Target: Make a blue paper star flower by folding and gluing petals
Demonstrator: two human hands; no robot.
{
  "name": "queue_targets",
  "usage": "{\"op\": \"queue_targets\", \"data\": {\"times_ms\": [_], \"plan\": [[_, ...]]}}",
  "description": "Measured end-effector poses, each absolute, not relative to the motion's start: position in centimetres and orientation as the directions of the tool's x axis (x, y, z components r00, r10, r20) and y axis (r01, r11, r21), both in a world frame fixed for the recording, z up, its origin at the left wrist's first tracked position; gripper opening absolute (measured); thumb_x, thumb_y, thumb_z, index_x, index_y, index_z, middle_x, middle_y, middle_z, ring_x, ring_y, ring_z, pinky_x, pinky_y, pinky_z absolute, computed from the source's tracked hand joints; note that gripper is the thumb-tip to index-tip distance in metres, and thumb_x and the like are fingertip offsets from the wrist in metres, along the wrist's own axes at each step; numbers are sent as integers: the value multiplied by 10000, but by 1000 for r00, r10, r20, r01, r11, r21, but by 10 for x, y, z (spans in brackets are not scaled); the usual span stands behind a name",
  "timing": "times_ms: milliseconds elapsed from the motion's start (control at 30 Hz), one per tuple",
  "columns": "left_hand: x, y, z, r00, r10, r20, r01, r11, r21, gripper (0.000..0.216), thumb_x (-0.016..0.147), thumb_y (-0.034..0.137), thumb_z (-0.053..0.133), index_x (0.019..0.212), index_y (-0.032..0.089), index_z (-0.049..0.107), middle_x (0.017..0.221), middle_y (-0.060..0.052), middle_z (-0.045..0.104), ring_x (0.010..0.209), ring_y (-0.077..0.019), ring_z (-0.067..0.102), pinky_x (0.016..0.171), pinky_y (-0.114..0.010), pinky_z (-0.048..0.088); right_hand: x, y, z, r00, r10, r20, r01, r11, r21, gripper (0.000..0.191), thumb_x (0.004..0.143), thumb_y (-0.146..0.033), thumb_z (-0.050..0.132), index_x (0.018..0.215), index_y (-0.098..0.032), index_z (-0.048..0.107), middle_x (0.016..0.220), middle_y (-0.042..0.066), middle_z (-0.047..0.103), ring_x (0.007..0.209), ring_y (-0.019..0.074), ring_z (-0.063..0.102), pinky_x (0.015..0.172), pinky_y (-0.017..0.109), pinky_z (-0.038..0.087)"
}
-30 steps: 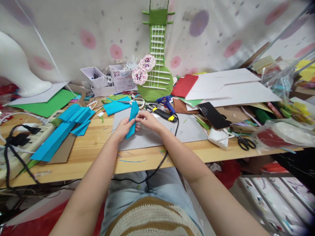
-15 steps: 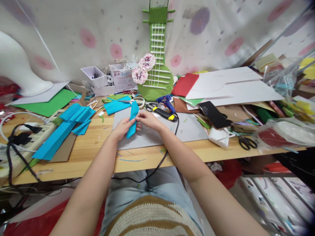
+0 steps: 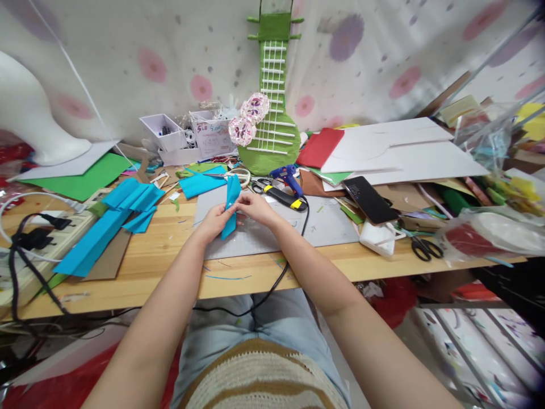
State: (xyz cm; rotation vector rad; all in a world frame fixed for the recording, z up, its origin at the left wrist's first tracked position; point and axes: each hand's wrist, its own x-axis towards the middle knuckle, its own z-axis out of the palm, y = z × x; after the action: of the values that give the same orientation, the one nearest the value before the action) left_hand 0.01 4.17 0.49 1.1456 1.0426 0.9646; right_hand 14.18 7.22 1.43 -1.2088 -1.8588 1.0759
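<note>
A narrow blue strip, paper or thin foam by its look [image 3: 232, 190], is pinched at its middle between both hands, tilted over a grey board [image 3: 332, 224]. My left hand [image 3: 214, 220] grips it from the left, thumb on top. From the right, the fingertips of my right hand [image 3: 255, 208] press on the same spot, and a small pale dot shows there. Just beyond lie a blue glue gun [image 3: 289, 179] and a black-and-yellow cutter [image 3: 283, 197]. Another blue piece [image 3: 198, 185] rests behind my left hand, near scissors with pale handles [image 3: 242, 176].
A green paper lute [image 3: 272, 136] leans against the wall. Blue folded strips [image 3: 97, 236] lie left, beside a power strip [image 3: 51, 250]. To the right are a phone [image 3: 370, 199], black scissors [image 3: 426, 248] and white boards [image 3: 409, 156]. A black cable [image 3: 284, 278] hangs over the front edge.
The blue strip is pinched tighter at its middle and turned slightly more upright. My right fingertips have drawn a little closer to the left ones.
</note>
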Motion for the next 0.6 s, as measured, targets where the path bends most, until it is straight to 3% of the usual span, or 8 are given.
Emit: {"op": "queue_targets", "data": {"times_ms": [233, 467, 600], "plan": [[7, 40, 3, 106, 975, -196, -92, 205, 974, 264, 821, 361, 554, 901, 120, 624, 644, -28, 681, 511, -135, 615, 497, -227, 489, 140, 69, 16, -323, 945, 60, 459, 212, -863, 105, 752, -238, 544, 693, -158, 578, 634, -24, 572, 592, 95, 513, 577, 218, 384], [6, 41, 7, 21, 988, -150, -127, 152, 980, 251, 802, 343, 572, 849, 106, 638, 673, -29, 679, 546, -133, 608, 538, -237, 493, 137, 64, 14, -328, 929, 172, 528, 331, -782, 68, 711, -194, 526, 769, -184, 560, 713, -15, 608, 711, 128, 543, 706, 270, 415], [-1, 40, 15, 42, 978, -204, -119, 208, 971, 228, 798, 311, 572, 865, 104, 642, 679, -37, 684, 540, -135, 610, 496, -223, 478, 136, 64, 7, -292, 929, 227, 464, 345, -816, 269, 654, -153, 537, 902, -206, 446, 756, -36, 592, 735, 126, 549, 721, 283, 422]]}}
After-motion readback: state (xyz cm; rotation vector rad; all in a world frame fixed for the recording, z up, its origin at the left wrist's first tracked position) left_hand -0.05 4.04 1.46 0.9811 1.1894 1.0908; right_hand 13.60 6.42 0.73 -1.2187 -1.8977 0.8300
